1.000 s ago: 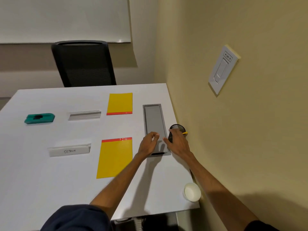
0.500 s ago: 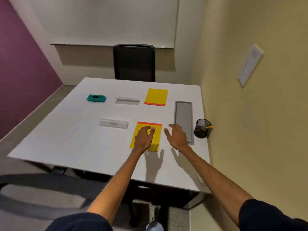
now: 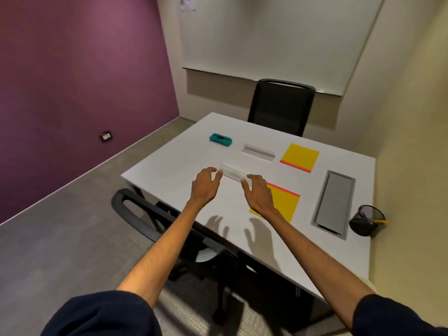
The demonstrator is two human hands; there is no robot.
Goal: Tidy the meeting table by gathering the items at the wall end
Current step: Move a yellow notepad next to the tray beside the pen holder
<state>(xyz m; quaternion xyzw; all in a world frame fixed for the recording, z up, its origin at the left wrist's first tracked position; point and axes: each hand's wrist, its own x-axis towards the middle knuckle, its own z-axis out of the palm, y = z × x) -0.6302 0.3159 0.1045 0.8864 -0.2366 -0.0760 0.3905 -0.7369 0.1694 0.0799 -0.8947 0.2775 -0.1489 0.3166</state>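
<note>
Two open hands, left hand (image 3: 204, 187) and right hand (image 3: 258, 196), flank the clear nameplate (image 3: 234, 175) lying on the counter (image 3: 169, 170), gripping nothing; it looks light, stiff and slippery, so pinching both ends seems best.

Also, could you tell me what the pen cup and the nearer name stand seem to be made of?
The pen cup looks like black wire mesh, matte: its wall is see-through weave. The name stand seems clear glossy acrylic, since the white table shows through, though blur leaves it open.
</note>
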